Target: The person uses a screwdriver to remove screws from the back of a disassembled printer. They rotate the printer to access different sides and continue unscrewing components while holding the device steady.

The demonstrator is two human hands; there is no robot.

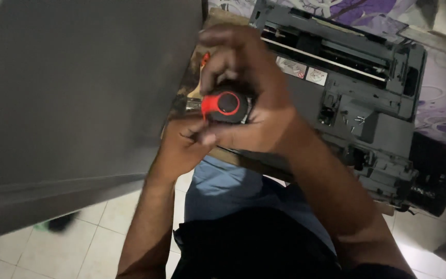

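Over the screwdriver (223, 105), right hand (254, 88) curls (left hand (184, 144) beneath).

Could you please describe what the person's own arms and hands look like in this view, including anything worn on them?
Both forearms are bare to the bottom edge of the picture, with no sleeve, cuff or glove in view. The left hand and the right hand show no ring, watch, band or marking that can be made out in this dim light.

- Screwdriver (222, 105): only red-black handle end shows; shaft hidden behind the hands.
- Grey panel (78, 93), upper left: blurred, cut by frame edge.
- Printer (367, 98): right end dark, unclear.
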